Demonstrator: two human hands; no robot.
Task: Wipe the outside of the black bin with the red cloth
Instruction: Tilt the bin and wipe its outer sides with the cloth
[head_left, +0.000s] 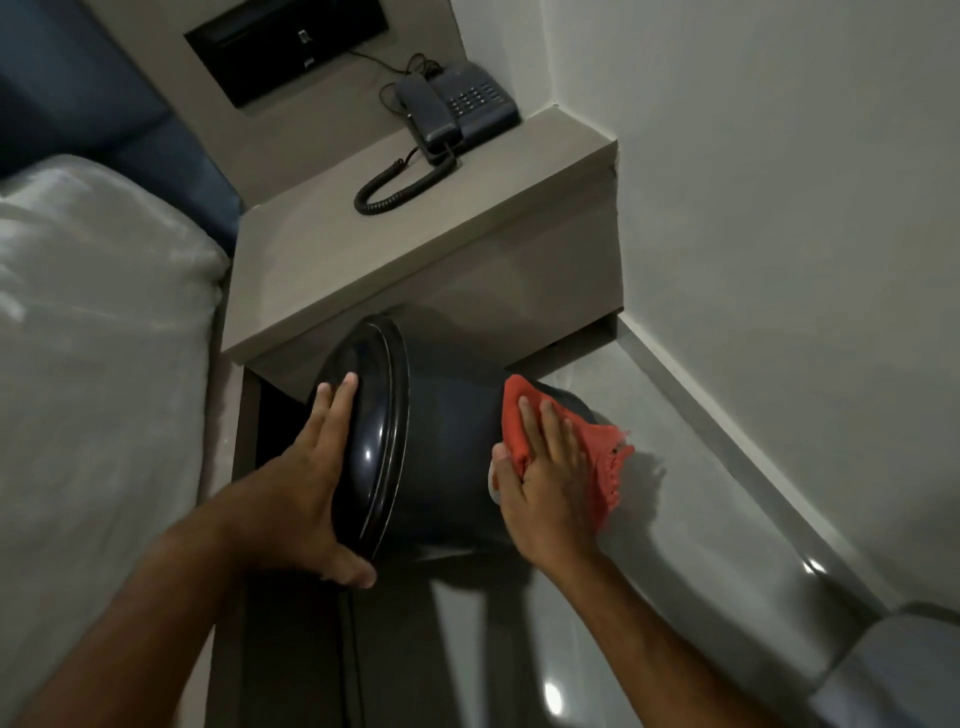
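Observation:
The black bin (447, 457) lies tipped on its side on the grey floor, its glossy lid (371, 436) facing left. My left hand (306, 483) grips the lid, fingers spread over its face and thumb under the rim. My right hand (545, 478) presses the red cloth (597, 452) flat against the bin's side near its base. The cloth's frayed edge hangs off to the right, and the bin's base is partly hidden behind it.
A grey bedside unit (415, 260) overhangs the bin, with a dark corded phone (457, 109) on top. A bed with white sheets (93, 364) fills the left. The wall and skirting (727, 405) run close on the right. A dark cable (348, 649) trails down the floor.

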